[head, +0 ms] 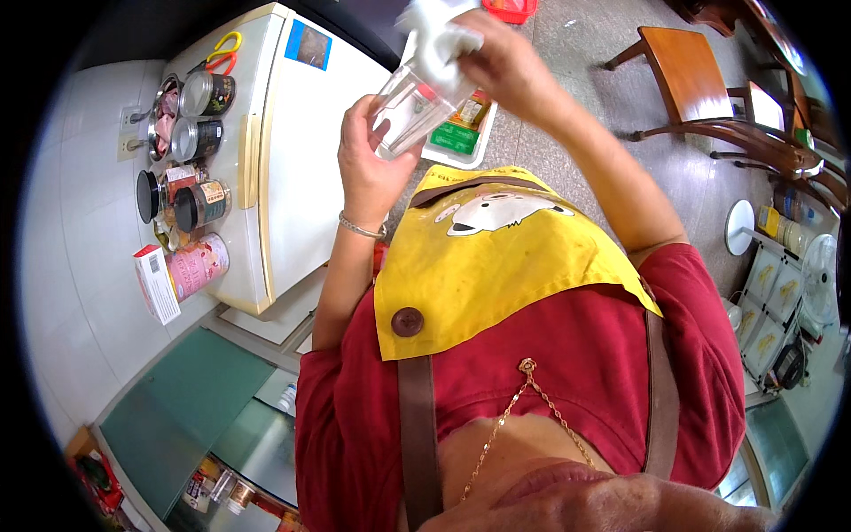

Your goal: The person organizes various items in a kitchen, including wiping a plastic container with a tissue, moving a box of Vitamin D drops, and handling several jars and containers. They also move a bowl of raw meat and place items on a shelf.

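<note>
My left hand [375, 159] is closed around a clear, box-shaped container [413, 116], thumb and fingers on opposite sides of its lower end. The container is tilted. A crumpled white cloth or paper wipe [435, 43] is bunched in my right hand [508, 66], at the container's upper end. Both the wipe and the hand are blurred. Whether any of the wipe reaches inside the container is hard to tell. Beneath the container, a white bin [473, 159] holds a green box [454, 138] and a labelled package [473, 110], partly hidden by the container.
Left of me stands a white refrigerator [312, 139]. On it are lidded jars [211, 93], a metal bowl [154, 126], scissors [225, 53] and a pink canister [199, 263]. A red basket [510, 8] is on the floor ahead. Wooden chairs [688, 73] stand at right, near a white fan [819, 279].
</note>
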{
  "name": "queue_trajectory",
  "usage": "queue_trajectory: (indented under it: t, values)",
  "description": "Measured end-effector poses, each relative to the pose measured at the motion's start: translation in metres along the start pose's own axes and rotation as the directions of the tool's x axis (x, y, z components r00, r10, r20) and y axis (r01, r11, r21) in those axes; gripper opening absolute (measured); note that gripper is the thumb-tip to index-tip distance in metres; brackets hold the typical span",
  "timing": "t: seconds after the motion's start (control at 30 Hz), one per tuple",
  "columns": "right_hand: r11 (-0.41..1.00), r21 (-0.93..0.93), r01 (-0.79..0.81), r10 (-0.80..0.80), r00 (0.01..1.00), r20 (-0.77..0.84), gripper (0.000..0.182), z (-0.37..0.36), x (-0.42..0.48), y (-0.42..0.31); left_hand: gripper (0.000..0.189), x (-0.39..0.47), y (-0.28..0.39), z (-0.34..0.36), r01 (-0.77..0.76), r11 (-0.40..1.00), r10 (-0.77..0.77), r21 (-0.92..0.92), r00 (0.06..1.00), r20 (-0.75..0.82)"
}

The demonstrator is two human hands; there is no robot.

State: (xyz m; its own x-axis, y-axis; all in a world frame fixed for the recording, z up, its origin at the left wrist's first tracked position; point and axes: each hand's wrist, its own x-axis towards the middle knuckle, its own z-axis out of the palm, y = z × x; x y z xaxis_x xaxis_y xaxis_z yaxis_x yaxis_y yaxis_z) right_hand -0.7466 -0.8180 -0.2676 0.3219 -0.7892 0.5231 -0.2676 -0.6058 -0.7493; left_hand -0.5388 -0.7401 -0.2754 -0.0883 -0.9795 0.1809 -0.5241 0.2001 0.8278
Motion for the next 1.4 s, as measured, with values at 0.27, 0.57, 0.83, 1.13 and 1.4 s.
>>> queue_trajectory:
  t: [0.27, 0.57, 0.83, 1.13, 1.4]
  values:
    - [0.459, 0.737, -0.497, 0.718, 0.696, 0.022, 0.031, -0.002, -0.049, 0.035, 0.074, 0.004, 0.016, -0.010, -0.190, 0.940, 0.179, 0.284, 0.982, 0.066]
    - [0.142, 0.792, -0.593, 0.651, 0.659, 0.377, 0.044, 0.006, -0.046, 0.022, 0.068, -0.004, 0.012, 0.003, -0.528, 0.773, 0.497, 0.352, 0.848, 0.181]
    - [0.581, 0.671, -0.461, 0.623, 0.782, -0.002, 0.036, 0.021, -0.055, 0.024, 0.096, -0.007, 0.007, -0.001, 0.397, 0.460, -0.238, -0.794, 0.917, 0.321]
    - [0.923, -0.376, 0.078, -0.060, 0.996, 0.059, 0.051, 0.029, -0.046, -0.004, 0.059, 0.000, -0.008, 0.015, 0.395, 0.708, -0.379, -0.586, 0.912, 0.156]
    - [0.851, -0.523, 0.054, -0.026, 0.998, 0.061, 0.051, 0.036, -0.018, 0.013, 0.065, 0.001, -0.009, 0.012, 0.313, 0.809, -0.304, -0.497, 0.947, 0.102]
